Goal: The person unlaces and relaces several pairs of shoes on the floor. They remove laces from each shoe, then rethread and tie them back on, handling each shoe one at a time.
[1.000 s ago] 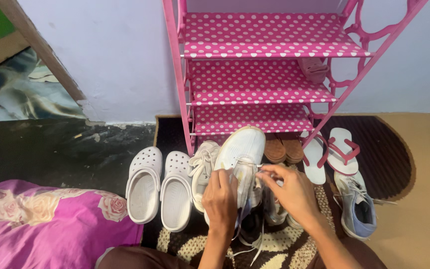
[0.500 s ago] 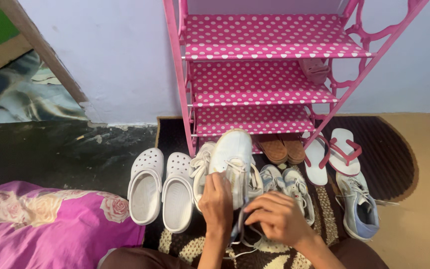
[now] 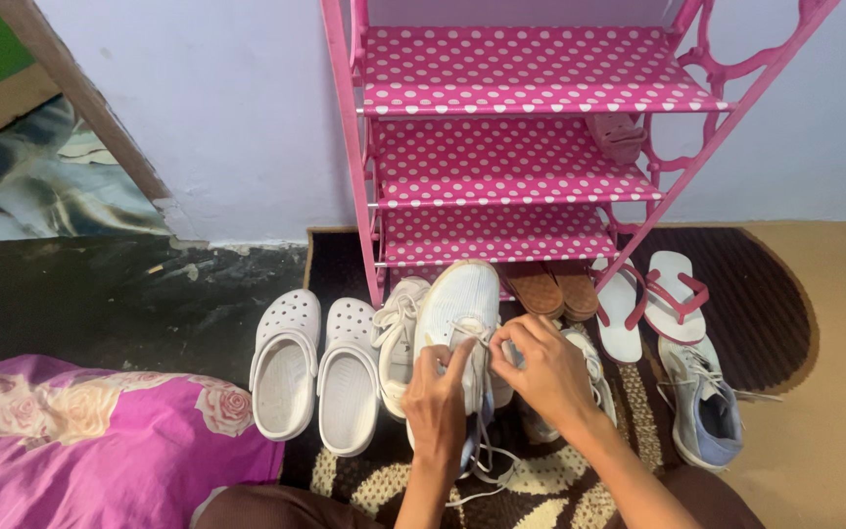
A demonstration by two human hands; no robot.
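A white lace-up sneaker (image 3: 459,304) is held toe-up over the rug in front of me. My left hand (image 3: 437,404) grips its heel end from the left, thumb raised against the laces. My right hand (image 3: 544,372) pinches the white laces at the tongue from the right. Loose lace ends (image 3: 490,470) dangle below both hands. Its partner white sneaker (image 3: 398,328) lies just to the left, touching it.
A pink polka-dot shoe rack (image 3: 521,162) stands against the wall. On the floor lie white clogs (image 3: 313,367), brown sandals (image 3: 550,287), pink-strapped flip-flops (image 3: 656,299), a grey-blue sneaker (image 3: 702,407) and small shoes under my right hand. A pink floral cushion (image 3: 90,441) sits bottom left.
My right hand rose from below the sneaker's heel back up to the laces at the tongue. The sneaker shifted slightly; my left hand kept its grip.
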